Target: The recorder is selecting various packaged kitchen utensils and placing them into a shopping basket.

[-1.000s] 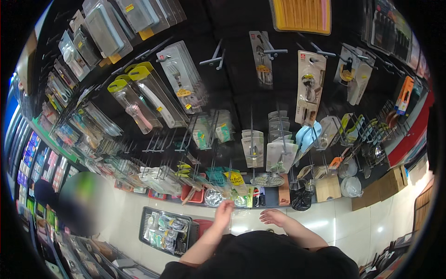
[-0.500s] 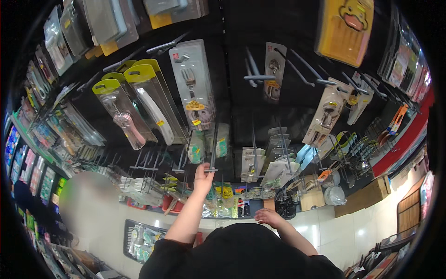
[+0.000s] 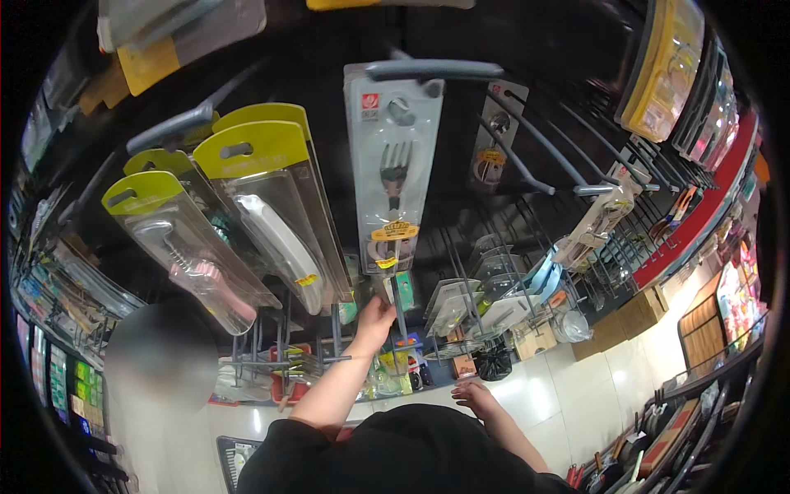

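Observation:
My left hand point(image 3: 376, 323) reaches up and forward to a metal hook just below a hanging blister-packed fork point(image 3: 395, 169). Its fingers look drawn together beside a small white-and-green pack point(image 3: 401, 290); what they hold, if anything, is hidden. Low in front of my body, my right hand point(image 3: 473, 397) holds nothing, its fingers loosely spread. To the left of the fork hang a pack with a white-handled tool point(image 3: 280, 247) and one with a pink-handled tool point(image 3: 210, 288), both with lime-green tops. A packed spoon point(image 3: 495, 140) hangs farther back at the right.
Bare metal hooks point(image 3: 568, 156) jut out at the right. A basket point(image 3: 233, 461) of packs stands on the tiled floor at lower left, near a blurred person point(image 3: 160, 362). Cardboard boxes point(image 3: 621, 323) sit at the right, and a rack of pans point(image 3: 658, 445) at lower right.
The view has moved closer to the rack, so the fork pack appears larger. My left hand has gone from the hook's front end to beside the packs. My right hand stays low and empty.

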Motion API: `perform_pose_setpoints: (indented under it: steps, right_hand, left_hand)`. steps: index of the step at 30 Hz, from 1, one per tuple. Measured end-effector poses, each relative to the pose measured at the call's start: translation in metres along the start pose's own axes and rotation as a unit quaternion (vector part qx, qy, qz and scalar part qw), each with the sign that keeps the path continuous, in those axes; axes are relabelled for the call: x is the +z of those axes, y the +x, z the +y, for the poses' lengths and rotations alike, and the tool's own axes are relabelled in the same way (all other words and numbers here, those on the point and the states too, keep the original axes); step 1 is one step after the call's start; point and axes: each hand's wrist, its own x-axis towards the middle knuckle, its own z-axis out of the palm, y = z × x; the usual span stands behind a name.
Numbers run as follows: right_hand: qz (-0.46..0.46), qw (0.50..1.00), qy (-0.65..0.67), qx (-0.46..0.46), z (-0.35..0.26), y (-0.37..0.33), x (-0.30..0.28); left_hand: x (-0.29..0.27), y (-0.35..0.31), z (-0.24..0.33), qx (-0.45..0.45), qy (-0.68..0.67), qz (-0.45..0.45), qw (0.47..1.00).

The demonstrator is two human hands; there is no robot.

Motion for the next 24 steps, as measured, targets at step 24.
perform_pose_setpoints:
  steps: [24]
  right_hand:
    - [-0.064,0.983,-0.147,-0.092,-0.002,-0.005,0.021]
  left_hand:
    - [0.033,-0.192,0.069,0.054,-0.135,-0.069,0.987]
